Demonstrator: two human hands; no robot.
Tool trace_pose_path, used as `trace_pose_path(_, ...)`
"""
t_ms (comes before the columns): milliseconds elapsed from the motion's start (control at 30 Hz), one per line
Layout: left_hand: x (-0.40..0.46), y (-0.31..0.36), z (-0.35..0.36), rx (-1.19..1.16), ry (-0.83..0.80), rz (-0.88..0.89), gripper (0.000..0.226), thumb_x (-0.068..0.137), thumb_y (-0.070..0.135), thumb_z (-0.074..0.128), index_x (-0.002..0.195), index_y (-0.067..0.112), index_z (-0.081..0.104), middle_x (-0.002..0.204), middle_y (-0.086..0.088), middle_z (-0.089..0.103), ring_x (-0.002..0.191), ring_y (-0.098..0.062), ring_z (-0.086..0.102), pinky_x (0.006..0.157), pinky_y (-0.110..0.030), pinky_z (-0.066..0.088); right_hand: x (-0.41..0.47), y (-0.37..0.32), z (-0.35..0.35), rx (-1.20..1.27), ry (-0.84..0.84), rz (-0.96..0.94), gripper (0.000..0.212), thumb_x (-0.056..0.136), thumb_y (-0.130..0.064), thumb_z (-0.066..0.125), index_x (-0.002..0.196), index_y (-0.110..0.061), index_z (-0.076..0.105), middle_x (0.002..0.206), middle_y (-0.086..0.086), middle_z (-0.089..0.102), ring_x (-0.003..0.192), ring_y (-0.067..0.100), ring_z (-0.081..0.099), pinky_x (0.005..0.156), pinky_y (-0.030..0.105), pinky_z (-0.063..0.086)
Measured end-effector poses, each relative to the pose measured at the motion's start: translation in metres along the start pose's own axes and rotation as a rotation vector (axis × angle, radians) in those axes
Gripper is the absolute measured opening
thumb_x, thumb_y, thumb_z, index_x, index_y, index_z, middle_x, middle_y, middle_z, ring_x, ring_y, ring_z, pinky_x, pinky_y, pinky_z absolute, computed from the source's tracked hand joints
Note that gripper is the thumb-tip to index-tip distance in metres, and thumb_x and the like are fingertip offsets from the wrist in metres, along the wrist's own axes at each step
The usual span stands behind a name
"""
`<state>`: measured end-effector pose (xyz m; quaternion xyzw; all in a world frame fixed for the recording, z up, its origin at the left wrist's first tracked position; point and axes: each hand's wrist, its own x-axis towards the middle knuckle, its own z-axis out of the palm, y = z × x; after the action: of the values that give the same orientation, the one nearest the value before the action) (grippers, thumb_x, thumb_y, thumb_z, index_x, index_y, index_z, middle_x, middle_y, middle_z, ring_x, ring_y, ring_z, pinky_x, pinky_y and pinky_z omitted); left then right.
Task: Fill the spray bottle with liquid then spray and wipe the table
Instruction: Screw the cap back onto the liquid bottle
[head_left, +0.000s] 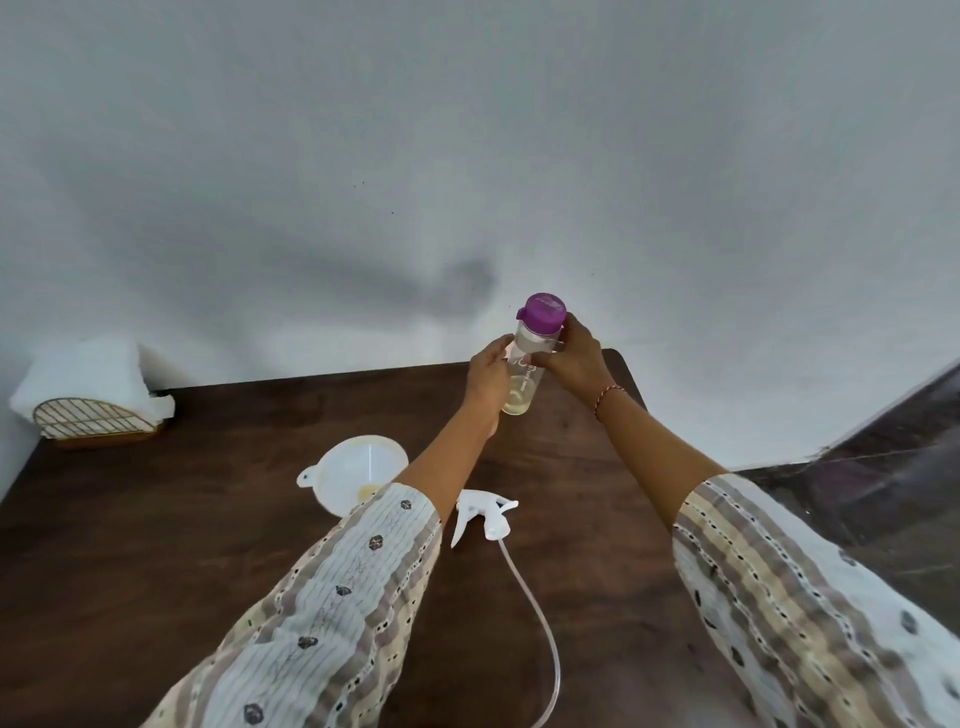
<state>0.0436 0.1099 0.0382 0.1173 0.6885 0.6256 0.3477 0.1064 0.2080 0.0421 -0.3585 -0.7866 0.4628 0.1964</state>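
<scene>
A clear bottle with a purple lid stands near the table's far edge, a little pale liquid in its bottom. My left hand wraps its body from the left. My right hand grips it just under the lid from the right. A white funnel sits upright on the table, partly hidden by my left sleeve; what it stands in is hidden. The white spray head lies loose on the table with its long tube trailing toward me.
The dark wooden table ends at a pale wall behind. A napkin holder with white tissues stands at the far left corner. The table's right edge drops off to a dark floor.
</scene>
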Motion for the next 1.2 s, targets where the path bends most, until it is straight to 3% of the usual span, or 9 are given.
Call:
trace_pose_path(167,0.024,-0.006,0.007,-0.082,0.052,-0.049,0.042,0.098,0.001,0.035,0.136,0.014,0.047,0.138,-0.007,0.051,0.118,-0.023,0.055,0.086,-0.023,0.047,0.035,0.011,0.014,-0.014,-0.027,0.005,0.056,0.071,-0.008,0.075,0.122,-0.007,0.051,0.117,0.013,0.064,0.105,0.027,0.061,0.085,0.028,0.045)
trace_pose_path(433,0.040,-0.005,0.007,-0.065,0.112,-0.044,0.048,0.094,-0.002,0.031,0.136,0.016,0.048,0.142,-0.005,0.048,0.121,-0.023,0.053,0.102,-0.035,0.045,0.058,0.010,0.022,-0.010,-0.066,-0.015,0.058,0.074,-0.008,0.074,0.126,-0.007,0.047,0.123,0.013,0.060,0.111,0.028,0.058,0.088,0.027,0.042)
trace_pose_path(500,0.036,0.002,0.010,-0.055,0.105,-0.038,0.050,0.093,-0.003,0.031,0.137,0.015,0.047,0.141,-0.006,0.047,0.122,-0.023,0.052,0.101,-0.031,0.045,0.060,0.010,0.021,-0.013,-0.064,-0.022,0.058,0.075,-0.007,0.072,0.126,-0.006,0.045,0.123,0.014,0.060,0.111,0.030,0.057,0.090,0.030,0.043)
trace_pose_path(567,0.030,0.008,0.013,-0.031,0.107,-0.031,0.049,0.094,-0.002,0.029,0.139,0.014,0.042,0.143,-0.006,0.044,0.127,-0.023,0.047,0.100,-0.029,0.041,0.059,0.008,0.021,-0.014,-0.074,-0.023,0.057,0.076,-0.006,0.071,0.127,-0.006,0.045,0.123,0.015,0.060,0.112,0.030,0.057,0.090,0.032,0.044)
trace_pose_path(700,0.021,0.009,0.015,0.012,0.118,-0.005,0.050,0.096,-0.002,0.029,0.143,0.015,0.034,0.147,-0.006,0.038,0.134,-0.026,0.038,0.111,-0.037,0.034,0.049,0.004,0.021,-0.021,-0.097,-0.014,0.059,0.076,-0.005,0.070,0.129,-0.007,0.043,0.121,0.016,0.061,0.112,0.029,0.057,0.088,0.028,0.042)
trace_pose_path(933,-0.004,0.014,0.017,0.103,0.135,0.062,0.060,0.096,0.001,0.034,0.150,0.015,0.012,0.157,-0.007,0.017,0.144,-0.026,0.021,0.117,-0.037,0.022,0.021,-0.009,0.018,-0.015,-0.028,-0.012,0.077,0.077,-0.005,0.070,0.141,-0.009,0.027,0.136,0.018,0.049,0.128,0.028,0.045,0.100,0.028,0.036)
trace_pose_path(1000,-0.017,0.014,0.016,0.158,0.158,0.112,0.058,0.094,-0.001,0.035,0.148,0.011,0.019,0.155,-0.012,0.022,0.142,-0.028,0.023,0.117,-0.039,0.023,0.004,-0.012,0.018,-0.046,0.040,-0.032,0.077,0.079,-0.007,0.068,0.143,-0.007,0.025,0.142,0.017,0.043,0.132,0.028,0.039,0.105,0.031,0.033)
trace_pose_path(1100,-0.035,0.011,0.011,0.237,0.136,0.229,0.045,0.089,-0.003,0.039,0.133,0.005,0.044,0.131,-0.020,0.049,0.122,-0.034,0.048,0.104,-0.047,0.042,-0.023,-0.017,0.022,-0.096,0.188,-0.087,0.066,0.083,-0.010,0.062,0.142,-0.008,0.030,0.143,0.012,0.041,0.133,0.027,0.038,0.107,0.032,0.031)
trace_pose_path(1200,-0.060,0.017,-0.004,0.281,0.082,0.262,0.040,0.093,0.000,0.037,0.131,0.004,0.047,0.130,-0.016,0.054,0.121,-0.029,0.051,0.105,-0.041,0.041,-0.055,-0.030,0.028,-0.053,0.320,-0.145,0.048,0.086,-0.008,0.057,0.132,-0.008,0.044,0.134,0.011,0.051,0.123,0.024,0.047,0.100,0.030,0.037)
